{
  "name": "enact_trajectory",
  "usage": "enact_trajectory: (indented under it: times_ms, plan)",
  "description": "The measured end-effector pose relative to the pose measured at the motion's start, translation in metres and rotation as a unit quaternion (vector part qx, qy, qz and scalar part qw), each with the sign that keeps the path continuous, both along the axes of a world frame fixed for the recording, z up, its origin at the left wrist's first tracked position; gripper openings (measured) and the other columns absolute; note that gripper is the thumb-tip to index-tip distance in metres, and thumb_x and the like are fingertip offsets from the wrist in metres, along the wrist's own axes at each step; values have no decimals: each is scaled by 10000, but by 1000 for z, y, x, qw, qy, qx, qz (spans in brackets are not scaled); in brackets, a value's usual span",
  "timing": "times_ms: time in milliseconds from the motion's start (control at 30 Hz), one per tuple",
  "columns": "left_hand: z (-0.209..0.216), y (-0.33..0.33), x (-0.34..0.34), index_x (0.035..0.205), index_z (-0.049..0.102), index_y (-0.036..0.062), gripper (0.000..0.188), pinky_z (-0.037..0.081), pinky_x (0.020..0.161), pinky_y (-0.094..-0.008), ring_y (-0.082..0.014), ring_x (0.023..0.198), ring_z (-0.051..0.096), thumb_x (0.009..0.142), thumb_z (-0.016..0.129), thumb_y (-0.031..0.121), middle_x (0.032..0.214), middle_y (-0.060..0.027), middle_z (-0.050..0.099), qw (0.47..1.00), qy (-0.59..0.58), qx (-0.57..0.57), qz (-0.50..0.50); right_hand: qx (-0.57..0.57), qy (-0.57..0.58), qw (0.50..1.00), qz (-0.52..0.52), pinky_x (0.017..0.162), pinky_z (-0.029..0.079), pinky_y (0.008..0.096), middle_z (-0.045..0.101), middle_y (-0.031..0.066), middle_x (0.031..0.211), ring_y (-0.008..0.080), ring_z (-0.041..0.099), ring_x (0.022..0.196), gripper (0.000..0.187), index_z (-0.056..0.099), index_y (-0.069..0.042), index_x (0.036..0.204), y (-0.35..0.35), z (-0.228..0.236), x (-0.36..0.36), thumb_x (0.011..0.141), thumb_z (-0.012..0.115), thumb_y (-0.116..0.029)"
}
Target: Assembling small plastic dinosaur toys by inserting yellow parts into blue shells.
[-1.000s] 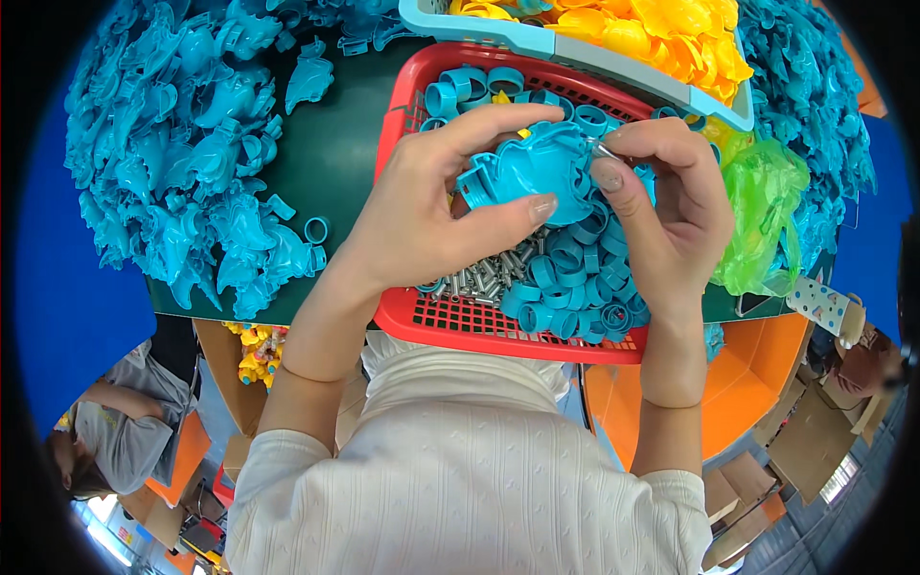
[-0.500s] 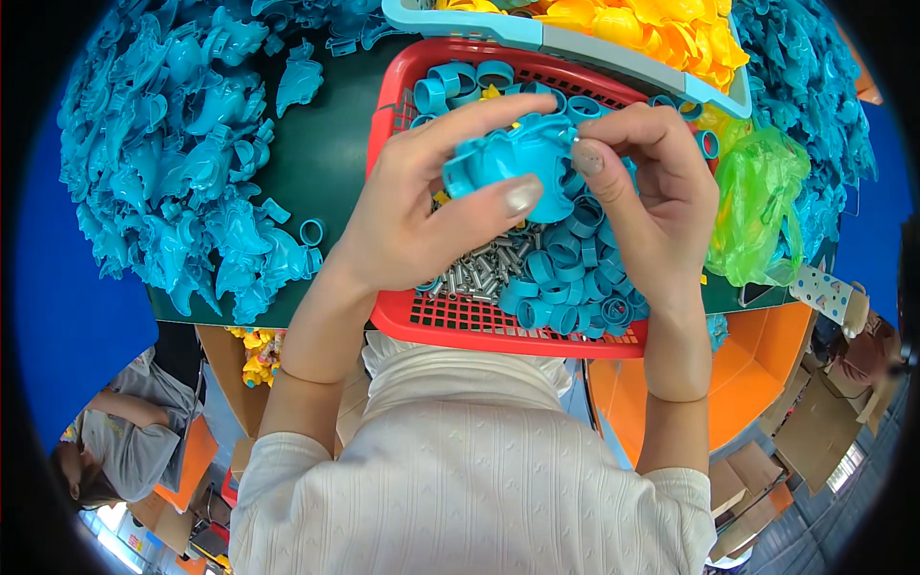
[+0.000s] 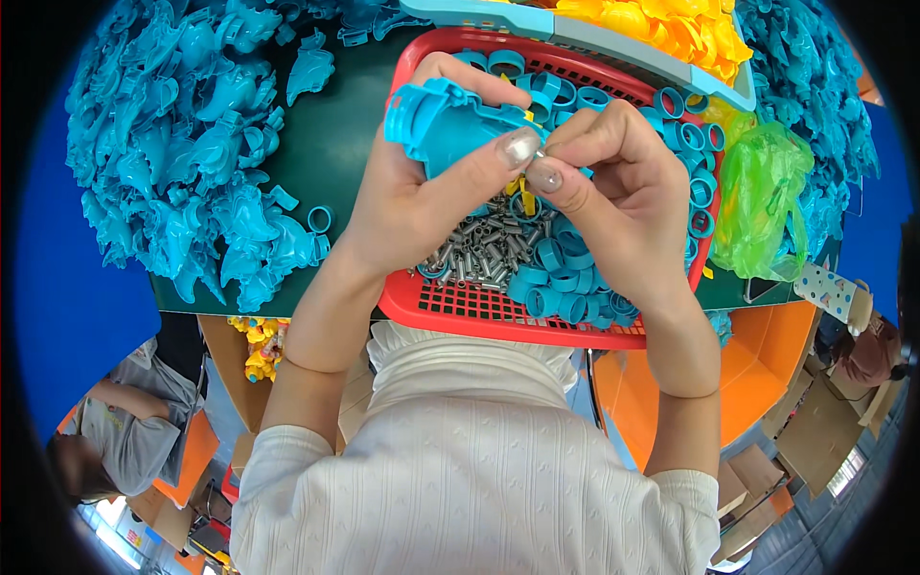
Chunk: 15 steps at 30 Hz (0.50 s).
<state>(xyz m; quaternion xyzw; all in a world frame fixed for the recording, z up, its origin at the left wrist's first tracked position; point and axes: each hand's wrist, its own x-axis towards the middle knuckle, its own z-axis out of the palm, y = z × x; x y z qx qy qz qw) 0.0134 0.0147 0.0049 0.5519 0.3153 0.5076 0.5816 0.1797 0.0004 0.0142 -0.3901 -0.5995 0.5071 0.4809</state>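
My left hand is closed around a curved blue plastic shell, its thumb laid along the near side. At the shell's right end, thumb and forefinger of my right hand pinch a small silvery metal piece; the fingertips of both hands almost meet there. Both hands are above a red plastic basket. Inside it lie short metal cylinders, many blue rings and a few small yellow pieces, partly covered by my hands.
A big heap of blue shells spreads over the dark green table on the left. Beyond the red basket stands a light blue basket of yellow parts. To the right are a green plastic bag and more blue parts.
The blue shell has moved left and turned in my left hand, its open side now showing. My right hand has shifted left and down, bringing the metal piece to the shell's end.
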Motion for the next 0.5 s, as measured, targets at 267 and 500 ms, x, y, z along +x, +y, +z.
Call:
enact_trajectory:
  times_ms: [267, 500]
  plan:
    - [4, 11, -6, 983, 553, 45, 170, 402, 495, -187, -58, 607, 523, 827, 578, 107, 718, -18, 539, 980, -142, -137, 32, 51, -63, 996, -22, 660, 477, 214, 613, 24, 790, 80, 593, 726, 75, 584, -18, 795, 14, 10, 10, 811, 635, -71]
    - [13, 8, -3, 1294, 286, 15, 564, 407, 531, -212, -119, 636, 510, 849, 556, 234, 920, -110, 543, 967, -225, -120, 16, 222, -466, 855, 39, 716, 412, 319, 530, 66, 883, 240, 511, 817, 177, 622, -66, 833, -7, 7, 12, 673, 638, 9]
